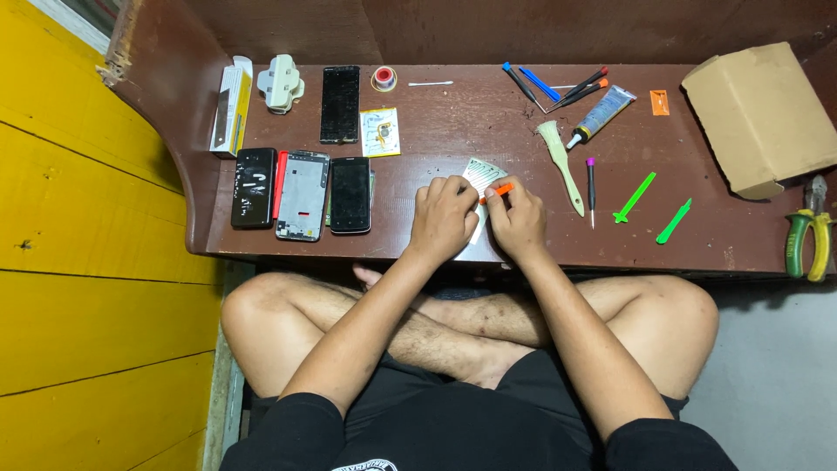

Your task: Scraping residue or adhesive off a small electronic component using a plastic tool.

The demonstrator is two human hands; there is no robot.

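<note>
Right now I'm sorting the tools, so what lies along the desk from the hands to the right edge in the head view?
Hands → pale brush → small screwdriver → two green pry tools → cardboard box → pliers.

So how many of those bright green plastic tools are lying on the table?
2. Both lie right of the hands: one green pry tool beside the small screwdriver, the other green pry tool nearer the cardboard box. None seems hidden.

Dark reddish-brown table (453, 131), yellow plank wall (87, 262), tan cardboard box (760, 118). 2 bright green pry tools (635, 197), orange tool (499, 191) over a pale card (481, 174) with green outlines, pliers (809, 234) with green and yellow handles. 3 black phones (340, 104), a red strip (280, 183) beside the silver frame (302, 195), black shorts (453, 427).
</note>
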